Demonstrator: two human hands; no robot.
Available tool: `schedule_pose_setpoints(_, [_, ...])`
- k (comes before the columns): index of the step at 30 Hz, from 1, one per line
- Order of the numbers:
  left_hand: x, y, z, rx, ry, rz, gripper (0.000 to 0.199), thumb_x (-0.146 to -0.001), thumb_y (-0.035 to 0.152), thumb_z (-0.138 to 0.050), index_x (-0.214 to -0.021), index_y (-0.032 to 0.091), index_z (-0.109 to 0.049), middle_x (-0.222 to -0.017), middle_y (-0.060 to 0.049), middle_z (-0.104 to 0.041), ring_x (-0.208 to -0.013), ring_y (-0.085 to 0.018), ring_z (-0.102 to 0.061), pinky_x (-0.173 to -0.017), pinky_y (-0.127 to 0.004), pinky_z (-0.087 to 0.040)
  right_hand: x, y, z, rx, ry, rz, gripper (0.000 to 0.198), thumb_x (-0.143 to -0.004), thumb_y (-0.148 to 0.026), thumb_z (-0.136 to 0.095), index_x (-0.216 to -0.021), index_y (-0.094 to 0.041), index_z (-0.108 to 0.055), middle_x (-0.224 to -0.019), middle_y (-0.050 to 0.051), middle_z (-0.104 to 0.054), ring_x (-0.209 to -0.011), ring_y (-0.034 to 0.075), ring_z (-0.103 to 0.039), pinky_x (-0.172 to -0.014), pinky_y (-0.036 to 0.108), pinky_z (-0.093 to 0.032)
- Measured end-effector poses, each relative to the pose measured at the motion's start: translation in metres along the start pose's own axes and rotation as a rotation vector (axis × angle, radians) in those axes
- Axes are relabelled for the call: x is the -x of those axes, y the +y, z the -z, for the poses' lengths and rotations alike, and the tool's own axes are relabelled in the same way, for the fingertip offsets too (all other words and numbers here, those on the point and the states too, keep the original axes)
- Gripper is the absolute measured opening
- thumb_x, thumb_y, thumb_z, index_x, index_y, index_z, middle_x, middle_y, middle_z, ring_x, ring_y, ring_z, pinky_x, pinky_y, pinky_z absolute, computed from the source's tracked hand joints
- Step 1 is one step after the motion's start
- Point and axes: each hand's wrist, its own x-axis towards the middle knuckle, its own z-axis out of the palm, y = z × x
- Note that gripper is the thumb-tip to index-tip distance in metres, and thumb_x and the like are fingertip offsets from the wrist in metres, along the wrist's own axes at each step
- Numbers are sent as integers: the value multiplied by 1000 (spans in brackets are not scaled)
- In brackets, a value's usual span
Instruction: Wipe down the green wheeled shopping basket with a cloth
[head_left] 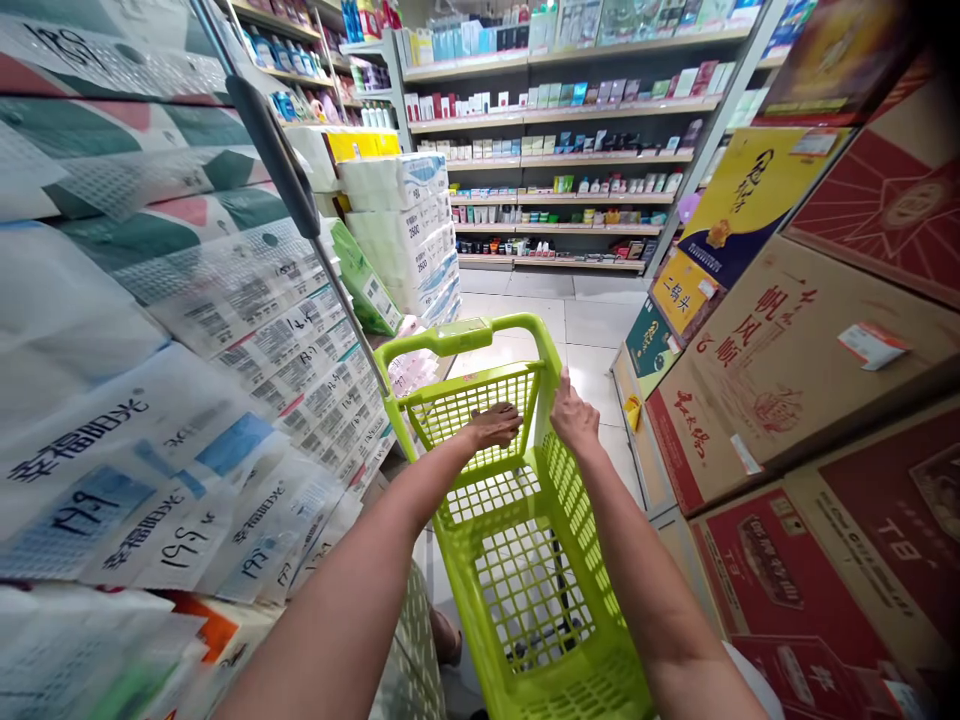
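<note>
A lime-green plastic shopping cart (525, 570) stands in front of me, its basket showing a bare grid floor. My left hand (496, 426) rests on the cart's slatted seat flap (439, 405), fingers stretched out and holding nothing. Closed round the cart's right side rim, just below the handlebar (465, 338), is my right hand (575, 412). A thin metal pole with a dark grey grip (277, 155) slants down from the upper left to the handlebar's left corner. Whether it is fixed to the cart I cannot tell.
High stacks of wrapped tissue packs (247, 280) line the left side close to the cart. Printed cartons (795, 350) are piled along the right. Beyond the handlebar lies a tiled floor (600, 325), then shelves (570, 115) of small boxes and bottles.
</note>
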Motion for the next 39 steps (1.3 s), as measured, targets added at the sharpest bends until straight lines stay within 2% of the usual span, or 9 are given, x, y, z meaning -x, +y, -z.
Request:
schedule_pose_setpoints(3, [-18, 4, 2, -65, 87, -174, 38, -96, 7, -47, -124, 24, -66, -145, -11, -60, -143, -24, -47, -124, -45, -32, 0, 1, 1, -3, -2, 0, 68, -104, -30, -22, -166, -16, 2, -121, 19, -66, -85, 25, -70, -75, 40, -57])
schedule_pose_setpoints(7, [-23, 10, -13, -137, 143, -71, 51, -96, 4, -43, -143, 20, -55, -156, -13, -50, -152, -26, -36, -127, -48, -26, 1, 5, 1, -18, 1, 5, 64, -106, -28, -18, -166, -15, -3, -115, 18, -67, -77, 23, -68, -71, 38, -56])
schedule_pose_setpoints(12, [-10, 28, -42, -137, 6, 15, 47, -92, 7, -54, -136, 24, -62, -145, -12, -58, -143, -29, -44, -119, -47, -36, 3, 7, 0, -29, -2, -8, 63, -106, -26, -18, -167, -14, -5, -110, 17, -67, -75, 22, -67, -70, 37, -55])
schedule_pose_setpoints(18, [-30, 21, -24, -94, 87, 9, 50, -96, 5, -46, -141, 20, -58, -149, -15, -54, -142, -31, -44, -118, -48, -35, 6, 9, 2, -32, -1, -2, 65, -106, -29, -19, -167, -19, 1, -113, 16, -67, -74, 21, -66, -69, 36, -55])
schedule_pose_setpoints(22, [-6, 25, -43, -94, 3, 10, 42, -87, -2, -58, -118, 24, -69, -134, -10, -62, -136, -29, -48, -120, -47, -36, 8, 10, 2, -54, -6, -5, 64, -107, -29, -15, -167, -17, 3, -110, 16, -67, -74, 21, -65, -69, 35, -54])
schedule_pose_setpoints(27, [-2, 49, -48, 10, 97, 309, 30, -94, 13, -59, -120, 24, -68, -135, -14, -60, -129, -32, -52, -109, -50, -47, 9, 11, 4, -66, -15, 10, 65, -105, -27, -14, -167, -17, 4, -114, 17, -66, -76, 23, -66, -69, 38, -56])
schedule_pose_setpoints(33, [-27, 93, -14, 468, 349, 1195, 42, -103, 21, -41, -145, 21, -44, -154, -21, -39, -143, -36, -38, -111, -58, -42, 11, 13, 4, -81, 8, 10, 66, -106, -32, -16, -167, -13, -1, -118, 24, -66, -82, 28, -68, -74, 44, -57])
schedule_pose_setpoints(36, [-30, 111, -17, 1050, 557, 1572, 29, -99, 15, -40, -126, 19, -48, -129, -18, -54, -123, -30, -57, -97, -52, -52, 13, 13, 4, -54, 16, 0, 65, -106, -31, -17, -167, -14, -1, -117, 22, -67, -80, 26, -68, -71, 42, -56])
schedule_pose_setpoints(39, [-47, 102, -10, 1444, 759, 1670, 14, -98, 15, -36, -92, 21, -48, -84, -5, -55, -78, -21, -64, -68, -37, -57, 13, 12, 3, -12, 40, -5, 65, -107, -29, -18, -167, -16, 1, -114, 18, -69, -76, 22, -68, -68, 36, -54])
